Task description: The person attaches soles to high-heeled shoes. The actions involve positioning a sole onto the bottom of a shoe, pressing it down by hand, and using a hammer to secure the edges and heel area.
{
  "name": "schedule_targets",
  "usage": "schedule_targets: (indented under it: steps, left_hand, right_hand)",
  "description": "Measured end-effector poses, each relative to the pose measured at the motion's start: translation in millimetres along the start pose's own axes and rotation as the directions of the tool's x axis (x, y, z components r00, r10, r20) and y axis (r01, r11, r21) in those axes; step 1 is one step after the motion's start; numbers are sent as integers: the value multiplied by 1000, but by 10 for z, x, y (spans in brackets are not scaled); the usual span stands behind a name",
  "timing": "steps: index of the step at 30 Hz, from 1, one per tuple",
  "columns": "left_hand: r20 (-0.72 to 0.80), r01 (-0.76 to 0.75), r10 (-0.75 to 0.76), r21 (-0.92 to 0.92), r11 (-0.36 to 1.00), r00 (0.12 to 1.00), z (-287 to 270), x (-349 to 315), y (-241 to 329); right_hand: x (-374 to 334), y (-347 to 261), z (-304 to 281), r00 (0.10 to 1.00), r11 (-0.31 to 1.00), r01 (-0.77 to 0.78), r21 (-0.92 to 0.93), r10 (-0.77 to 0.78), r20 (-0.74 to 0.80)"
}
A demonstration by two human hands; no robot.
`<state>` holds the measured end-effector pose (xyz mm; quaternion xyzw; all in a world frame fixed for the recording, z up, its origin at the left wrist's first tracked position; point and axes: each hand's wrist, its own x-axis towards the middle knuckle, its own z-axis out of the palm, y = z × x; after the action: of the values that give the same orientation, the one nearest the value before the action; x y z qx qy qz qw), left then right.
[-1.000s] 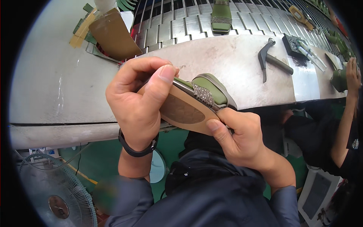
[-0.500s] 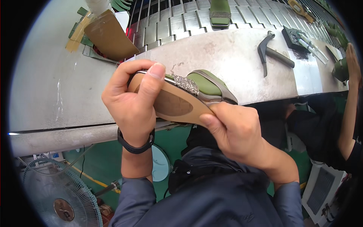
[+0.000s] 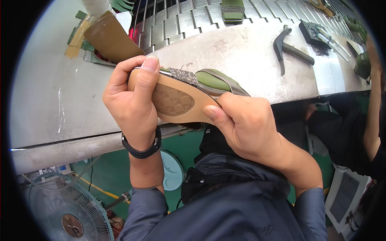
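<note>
Between my hands, over the table's near edge, is a sandal (image 3: pixel 173 100) with a tan sole turned partly up towards me. A patterned oval patch shows on the sole, and a sparkly strap crosses the upper side. My left hand (image 3: pixel 134 92) is closed round the toe end, thumb pressed on the sole. Further along, my right hand (image 3: pixel 245 124) pinches the sole and its edge by the middle. Behind it the green shoe last (image 3: pixel 213 82) and a metallic strap show; my right hand hides part of the heel end.
A hammer (image 3: pixel 295 52) lies on the pale table (image 3: pixel 249 52), with a black block (image 3: pixel 311 34) and syringes (image 3: pixel 331 44) to its right. Another green sandal (image 3: pixel 232 12) rests on the slatted metal conveyor (image 3: pixel 177 24). A co-worker's arm (image 3: pixel 374 100) is at far right; a fan (image 3: pixel 72 213) stands lower left.
Both hands have moved slightly left and up with the sandal. Its sole has turned more towards me, so the patterned patch shows more clearly. The grip looks the same.
</note>
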<state>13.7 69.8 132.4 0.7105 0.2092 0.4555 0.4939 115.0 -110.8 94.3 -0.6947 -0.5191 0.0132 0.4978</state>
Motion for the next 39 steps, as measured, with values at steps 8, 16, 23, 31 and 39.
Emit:
schedule_targets:
  steps: [8,16,23,31,39]
  left_hand:
    - [96,-29,20,89,996,995,147,90,201]
    - [480,-52,277,-429,902,833,768,343,260]
    - [531,600,-334,-475,644,779,794,-384,-1036]
    - [376,54,55,-271,961,925,860,-30,-812]
    - [497,2,158,-306,952,853,1111,-30,-681]
  right_hand:
    - [79,15,-208,982,983,-185,19,186,-38]
    - [480,-181,-926,947,875,-320,364,301,111]
    - [-492,795,-1153,713,443,-337,831,697,-83]
    - [-1088,461,-592,830,807,-523,276,556,-51]
    - [81,221,-641,984,966,157,-203,-171,-50]
